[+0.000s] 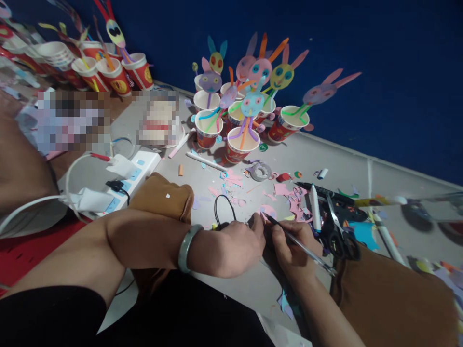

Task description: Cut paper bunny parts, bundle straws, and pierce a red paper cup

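My right hand is closed round a clear-barrelled pen, its dark tip pointing left at a small pink paper piece. My left hand, with a pale green bangle on the wrist, rests at the near side of that piece. Its fingertips seem pressed on the paper, though the knuckles partly hide the contact. Pink paper scraps lie just beyond both hands. Black-handled scissors lie to the right of my right hand, beside a white marker.
Paper cups with rabbit-faced straw figures stand along the blue wall. A tape roll lies before them. At left are a power strip, a brown cushion-like pad and another person's arm. Another brown pad lies at right.
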Tool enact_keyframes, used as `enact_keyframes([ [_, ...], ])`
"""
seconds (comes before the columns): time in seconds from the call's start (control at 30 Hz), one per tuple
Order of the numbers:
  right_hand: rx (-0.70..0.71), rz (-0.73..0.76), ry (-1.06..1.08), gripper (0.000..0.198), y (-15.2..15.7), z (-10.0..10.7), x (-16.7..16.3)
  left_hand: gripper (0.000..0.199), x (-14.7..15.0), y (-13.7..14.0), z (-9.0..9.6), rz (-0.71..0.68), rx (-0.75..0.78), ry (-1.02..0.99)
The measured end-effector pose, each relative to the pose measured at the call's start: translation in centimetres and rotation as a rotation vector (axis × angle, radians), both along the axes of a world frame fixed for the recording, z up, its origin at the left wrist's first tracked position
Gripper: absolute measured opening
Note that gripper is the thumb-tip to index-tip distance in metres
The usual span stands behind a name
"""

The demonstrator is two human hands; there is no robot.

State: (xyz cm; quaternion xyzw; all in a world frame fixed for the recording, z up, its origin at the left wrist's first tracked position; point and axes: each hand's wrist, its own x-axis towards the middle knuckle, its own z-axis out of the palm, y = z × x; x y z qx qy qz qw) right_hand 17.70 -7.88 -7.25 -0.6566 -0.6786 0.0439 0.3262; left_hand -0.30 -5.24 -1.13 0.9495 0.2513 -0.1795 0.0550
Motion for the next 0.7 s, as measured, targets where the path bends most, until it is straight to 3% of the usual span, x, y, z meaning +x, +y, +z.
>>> enact_keyframes([
  [0.7, -0.045, -0.051, 0.047, 0.026, -0.3, -0.1, -0.3, 0.058, -0.1, -0.4, -1.1, -0.003, 0.110, -0.079],
])
